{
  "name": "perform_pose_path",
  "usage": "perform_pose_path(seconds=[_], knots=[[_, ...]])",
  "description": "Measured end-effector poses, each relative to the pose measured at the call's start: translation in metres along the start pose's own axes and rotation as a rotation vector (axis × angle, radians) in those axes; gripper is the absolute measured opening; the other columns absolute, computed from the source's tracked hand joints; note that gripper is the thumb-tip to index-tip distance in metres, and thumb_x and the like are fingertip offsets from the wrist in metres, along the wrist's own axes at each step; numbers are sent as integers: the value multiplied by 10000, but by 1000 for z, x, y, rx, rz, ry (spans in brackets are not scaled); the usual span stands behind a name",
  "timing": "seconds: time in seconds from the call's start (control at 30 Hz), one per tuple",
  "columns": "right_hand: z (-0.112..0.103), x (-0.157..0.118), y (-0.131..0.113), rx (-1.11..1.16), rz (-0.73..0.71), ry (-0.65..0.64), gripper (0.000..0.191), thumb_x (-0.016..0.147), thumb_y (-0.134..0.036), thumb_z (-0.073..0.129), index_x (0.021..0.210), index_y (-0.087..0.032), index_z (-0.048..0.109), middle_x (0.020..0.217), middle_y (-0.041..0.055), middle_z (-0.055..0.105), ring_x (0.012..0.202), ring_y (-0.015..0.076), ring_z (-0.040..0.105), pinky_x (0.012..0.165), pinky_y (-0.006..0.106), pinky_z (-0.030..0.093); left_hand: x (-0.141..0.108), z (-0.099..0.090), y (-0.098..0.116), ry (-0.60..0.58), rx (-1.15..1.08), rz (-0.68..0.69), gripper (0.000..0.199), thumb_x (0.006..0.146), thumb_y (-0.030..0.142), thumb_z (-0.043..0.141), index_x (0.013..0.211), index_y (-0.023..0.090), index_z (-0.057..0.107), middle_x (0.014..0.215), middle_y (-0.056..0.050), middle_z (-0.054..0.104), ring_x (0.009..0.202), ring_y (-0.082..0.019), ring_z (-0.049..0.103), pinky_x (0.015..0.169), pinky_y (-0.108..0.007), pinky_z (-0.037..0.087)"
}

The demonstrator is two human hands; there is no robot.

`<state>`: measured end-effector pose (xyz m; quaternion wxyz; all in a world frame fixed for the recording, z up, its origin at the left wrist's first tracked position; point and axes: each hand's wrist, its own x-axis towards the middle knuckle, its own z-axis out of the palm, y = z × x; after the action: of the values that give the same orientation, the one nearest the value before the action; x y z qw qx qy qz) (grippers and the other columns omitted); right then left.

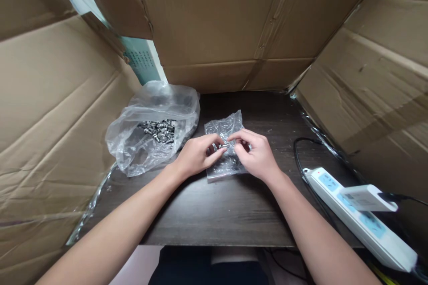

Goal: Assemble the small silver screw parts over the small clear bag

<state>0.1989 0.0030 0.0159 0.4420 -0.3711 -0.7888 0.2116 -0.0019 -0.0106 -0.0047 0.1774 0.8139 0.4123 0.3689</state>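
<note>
A small metal bolt (223,146) is pinched between the thumb and fingers of my left hand (199,153). Facing it, my right hand (256,151) has its index finger and thumb bent toward the bolt, their tips a little apart, and I see nothing held between them. Both hands are over a clear plastic bag (222,125) that lies flat on the table, with some small dark pieces showing through it. To the left stands a larger, open plastic bag (133,120) holding many metal bolts (162,130).
The dark wooden table (214,213) is enclosed by cardboard walls (220,18) at the back and both sides. On the right lies a white power strip (361,220) with a white charger (369,198) plugged in. A black cable (297,156) loops beside it.
</note>
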Motion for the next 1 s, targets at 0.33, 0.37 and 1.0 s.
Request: perform_pose_path(seconds=[0.33,0.37,1.0], knots=[[-2,0,0,27,-10,39,228,799,-67,517,780,-157,726,670,-2,572,601,113,502,571,250,394,0,0,0,15,9,11,113,958,280,642,992,173,632,845,11,679,653,-88,616,620,-205,468],[-2,-1,1,22,6,28,234,797,-69,518,809,-158,734,669,-6,568,596,111,498,567,247,393,0,0,0,15,10,14,112,958,279,643,995,174,633,845,11,679,653,-88,615,621,-206,468],[3,-3,9,-81,117,-100,211,820,-142,531,706,-173,705,667,-3,593,577,107,493,579,258,368,-1,1,1,65,16,11,111,952,250,652,1033,175,646,884,3,711,618,-80,611,619,-203,472]])
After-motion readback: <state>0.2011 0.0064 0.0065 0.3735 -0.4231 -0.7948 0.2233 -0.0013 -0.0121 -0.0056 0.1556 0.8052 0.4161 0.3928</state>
